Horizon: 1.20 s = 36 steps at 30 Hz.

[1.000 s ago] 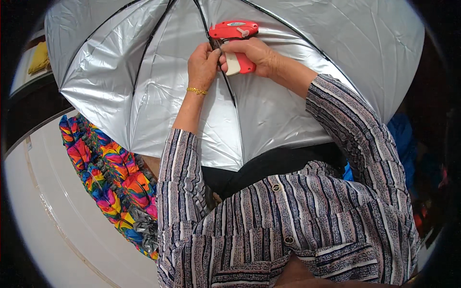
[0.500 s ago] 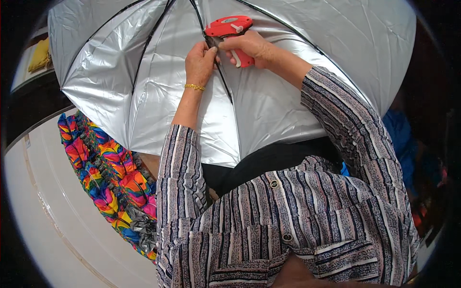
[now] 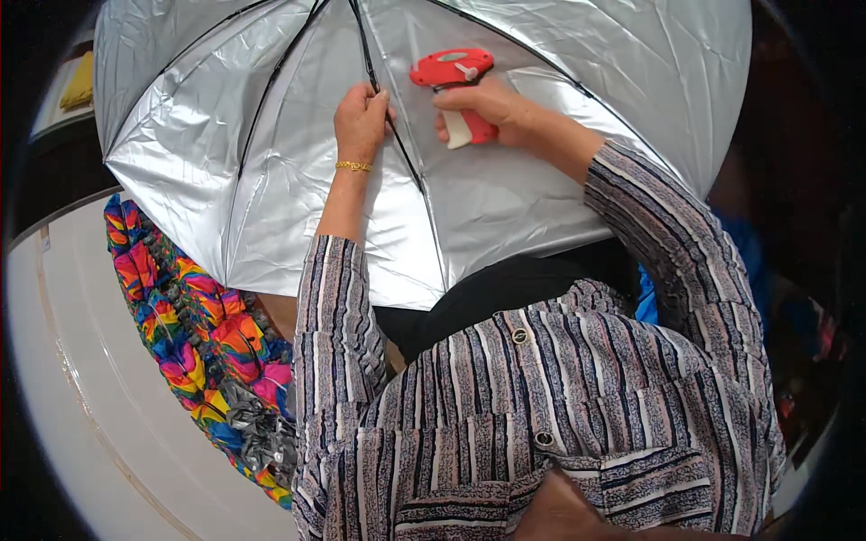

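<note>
No legible text; pale oval label [image 3: 454, 57] on red handheld tool [image 3: 442, 72] too blurred to read.

A workshop is indicated by the silver umbrella canopy [image 3: 523, 207] and red pistol-grip tool [image 3: 451, 68] at twelve o'clock, and rainbow fabric bundles [image 3: 239, 343] at eight; blue material [image 3: 753, 257], dimly seen at three, is possibly cloth.

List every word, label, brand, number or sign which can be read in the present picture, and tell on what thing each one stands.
No text can be read.
Red tool: the pale oval label on its side is too small and blurred to read.
Silver canopy: no lettering that I can make out.
</note>
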### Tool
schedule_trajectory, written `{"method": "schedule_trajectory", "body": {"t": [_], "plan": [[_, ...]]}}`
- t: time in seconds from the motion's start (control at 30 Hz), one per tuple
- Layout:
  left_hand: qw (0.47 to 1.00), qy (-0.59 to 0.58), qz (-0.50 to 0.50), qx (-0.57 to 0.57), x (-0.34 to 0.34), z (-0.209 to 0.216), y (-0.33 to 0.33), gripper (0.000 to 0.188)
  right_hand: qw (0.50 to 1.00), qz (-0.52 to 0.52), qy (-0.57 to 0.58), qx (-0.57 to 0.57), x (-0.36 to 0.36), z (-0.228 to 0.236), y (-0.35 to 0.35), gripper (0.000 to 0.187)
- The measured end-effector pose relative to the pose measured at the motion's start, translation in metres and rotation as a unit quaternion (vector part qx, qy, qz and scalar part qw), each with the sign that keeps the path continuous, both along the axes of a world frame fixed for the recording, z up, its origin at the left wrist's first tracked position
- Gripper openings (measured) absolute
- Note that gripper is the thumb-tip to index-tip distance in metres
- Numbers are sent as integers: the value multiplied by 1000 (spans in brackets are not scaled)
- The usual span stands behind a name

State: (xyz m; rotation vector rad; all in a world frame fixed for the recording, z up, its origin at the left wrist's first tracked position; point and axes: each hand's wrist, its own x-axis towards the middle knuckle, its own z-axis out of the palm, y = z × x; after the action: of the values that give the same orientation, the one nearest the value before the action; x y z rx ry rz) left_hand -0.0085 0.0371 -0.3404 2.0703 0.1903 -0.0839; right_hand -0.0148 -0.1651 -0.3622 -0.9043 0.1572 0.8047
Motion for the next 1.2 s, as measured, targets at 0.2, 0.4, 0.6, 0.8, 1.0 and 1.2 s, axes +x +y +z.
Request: {"method": "schedule_trajectory", "body": {"t": [0.2,0.4,0.6,0.8,1.0,1.2], "plan": [[999,-30,-6,-11,-7,-2,13,14,1000,-1,9,12,-16,5,13,28],[1000,-4,-7,-23,-6,1,7,14,995,-85,6,55,-1,0,28,30],[1000,-4,-16,-11,-9,4,-2,13,992,-124,-10,14,7,6,42,25],[1000,-10,-17,-22,-10,-1,-1,14,993,-120,0,-13,6,12,46,17],[999,-2,-17,-47,-8,-4,2,13,995,-95,-8,-11,2,13,46,19],[997,15,-23,-71,-8,-2,-1,11,995,-92,12,31,3,15,43,16]]}}
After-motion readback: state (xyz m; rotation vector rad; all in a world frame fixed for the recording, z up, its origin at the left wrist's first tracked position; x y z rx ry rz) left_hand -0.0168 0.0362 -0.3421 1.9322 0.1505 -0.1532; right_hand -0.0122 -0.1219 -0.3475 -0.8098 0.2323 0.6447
